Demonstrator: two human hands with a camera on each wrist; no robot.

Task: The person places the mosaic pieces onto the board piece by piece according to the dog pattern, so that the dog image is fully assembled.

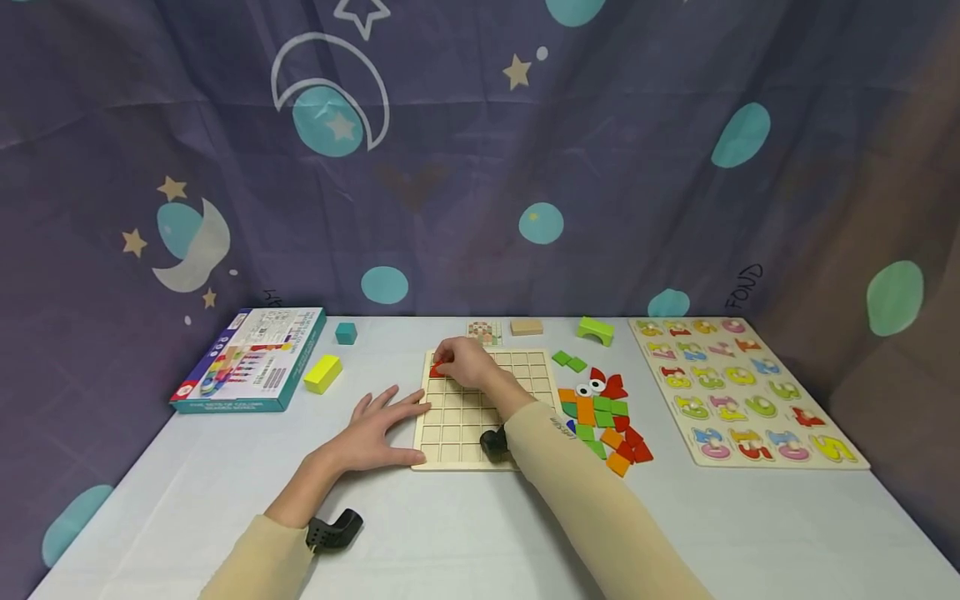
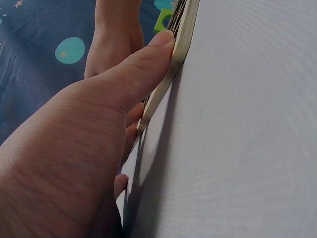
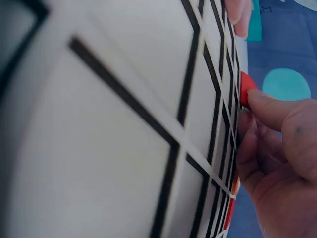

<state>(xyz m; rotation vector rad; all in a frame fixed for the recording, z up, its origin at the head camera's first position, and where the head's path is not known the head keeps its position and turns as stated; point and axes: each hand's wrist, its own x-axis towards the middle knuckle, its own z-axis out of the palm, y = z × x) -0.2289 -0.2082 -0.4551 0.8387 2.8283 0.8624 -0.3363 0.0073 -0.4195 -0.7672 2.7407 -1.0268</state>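
A wooden grid board (image 1: 442, 454) lies on the white table. My right hand (image 1: 468, 364) reaches over its far left corner and pinches a small red piece (image 1: 436, 371) there. In the right wrist view the thumb (image 3: 270, 109) is against the red piece (image 3: 245, 89), with the other fingers curled below it. My left hand (image 1: 375, 437) rests at the board's left side, fingers spread, fingertips touching the edge. In the left wrist view its thumb (image 2: 143, 59) lies along the board's rim (image 2: 184, 44).
Loose coloured pieces (image 1: 603, 408) lie right of the board. Farther right is a number puzzle (image 1: 750, 392). Behind stand a pattern card (image 1: 484, 333), a plain wooden block (image 1: 527, 327) and a green arch (image 1: 596, 330). Left are a yellow block (image 1: 323, 374), a teal cube (image 1: 346, 333) and a box (image 1: 251, 358).
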